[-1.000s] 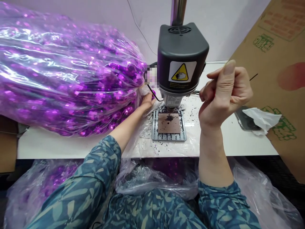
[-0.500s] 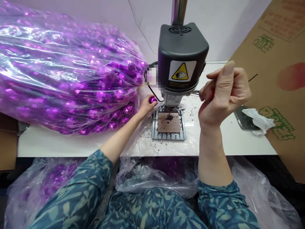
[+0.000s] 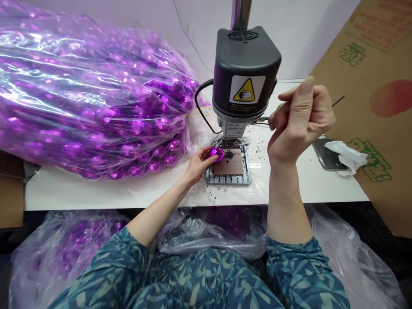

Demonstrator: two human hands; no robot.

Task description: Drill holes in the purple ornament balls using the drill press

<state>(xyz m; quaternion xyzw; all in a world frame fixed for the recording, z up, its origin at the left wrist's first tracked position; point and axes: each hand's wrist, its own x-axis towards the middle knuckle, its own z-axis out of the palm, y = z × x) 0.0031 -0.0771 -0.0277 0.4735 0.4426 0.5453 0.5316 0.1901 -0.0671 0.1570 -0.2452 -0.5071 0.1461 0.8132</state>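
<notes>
My left hand [image 3: 198,164] pinches a shiny purple faceted ball [image 3: 216,153], a small mirror ball, between thumb and fingers. It is over the left edge of a brown square board [image 3: 232,168] on the grey slotted base plate [image 3: 229,182]. Dark chips lie on the board and around it. Above stands a black bench drill press [image 3: 246,64] with a yellow hand-warning label; its bit is hard to make out. To its right, my right hand [image 3: 301,116] is raised with curled fingers, closed around the press's thin lever [image 3: 263,121], whose grip is mostly hidden.
A large clear bag of purple mirror balls [image 3: 96,98] fills the left of the white table [image 3: 80,193]. At right are a phone [image 3: 325,156], a crumpled tissue [image 3: 349,154] and a tall cardboard box [image 3: 383,56]. Another plastic bag [image 3: 212,234] hangs below the table's front edge.
My left hand has come forward and right from beside the big bag, carrying the purple ball to the board's left edge. My right hand stays nearly in place; the view has shifted slightly.
</notes>
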